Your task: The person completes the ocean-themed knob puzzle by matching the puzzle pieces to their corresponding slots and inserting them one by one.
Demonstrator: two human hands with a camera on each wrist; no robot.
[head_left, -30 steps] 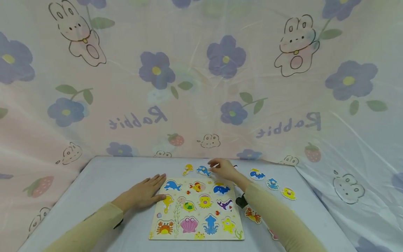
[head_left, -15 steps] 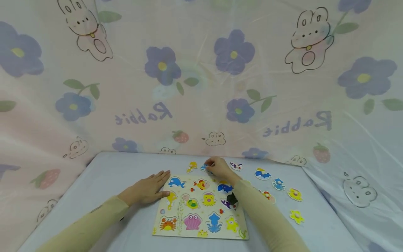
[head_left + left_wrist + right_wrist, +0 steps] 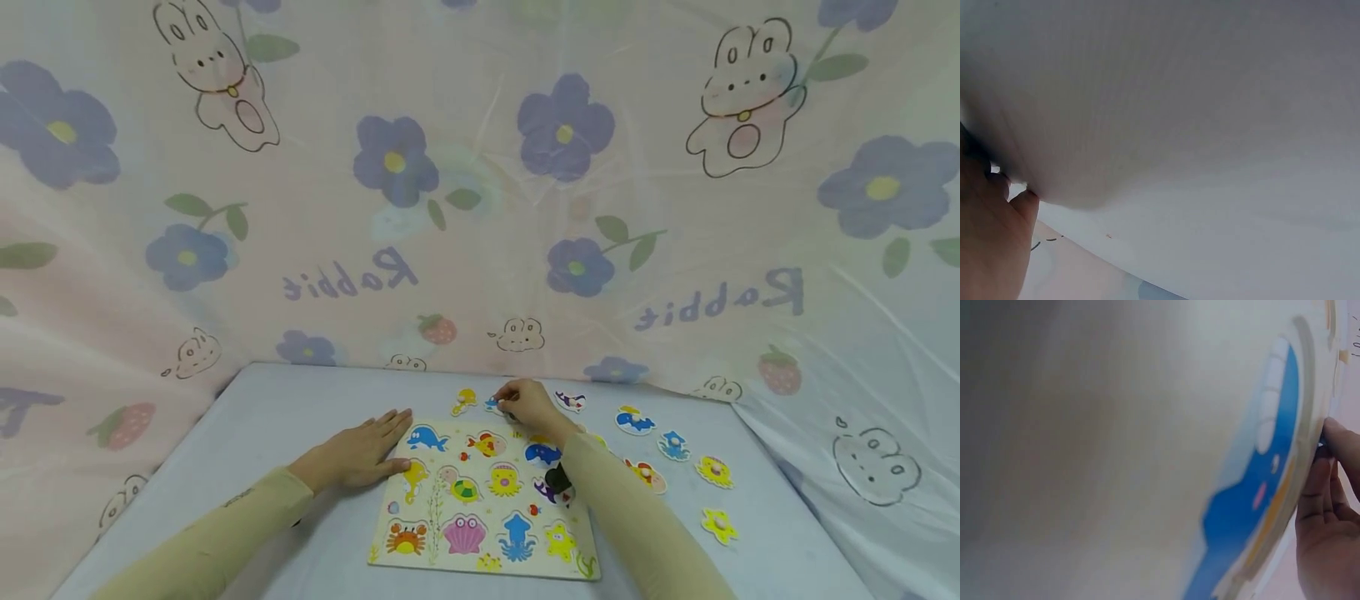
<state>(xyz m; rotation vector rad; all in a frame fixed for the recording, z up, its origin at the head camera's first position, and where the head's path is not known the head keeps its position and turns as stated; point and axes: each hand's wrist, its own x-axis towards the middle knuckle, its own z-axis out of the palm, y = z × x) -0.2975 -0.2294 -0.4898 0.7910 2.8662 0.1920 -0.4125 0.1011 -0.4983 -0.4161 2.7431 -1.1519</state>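
Note:
A wooden sea-animal puzzle board (image 3: 480,569) lies on the table, with printed pictures in its recesses. Over its upper left edge rests my left hand (image 3: 363,454), fingers straight and thumb by the seahorse picture. Beyond the far edge of the board, my right hand (image 3: 528,408) pinches a small blue dolphin puzzle piece (image 3: 491,404) between thumb and fingertips, covering much of it. The right wrist view has that right hand (image 3: 1329,506) at its right side, past the board's blue whale picture (image 3: 1260,469). Only part of my left hand (image 3: 997,231) enters the left wrist view.
A yellow seahorse piece (image 3: 463,402) lies left of the dolphin, a purple piece (image 3: 570,401) to its right. Down the right side are a whale piece (image 3: 634,420), a squid piece (image 3: 673,445), an octopus piece (image 3: 715,472) and a starfish piece (image 3: 720,527). Patterned cloth (image 3: 465,167) hangs behind.
My right hand has moved slightly from beside the dolphin piece onto it and now pinches it. The left hand keeps its place on the board; the head view has shifted a little.

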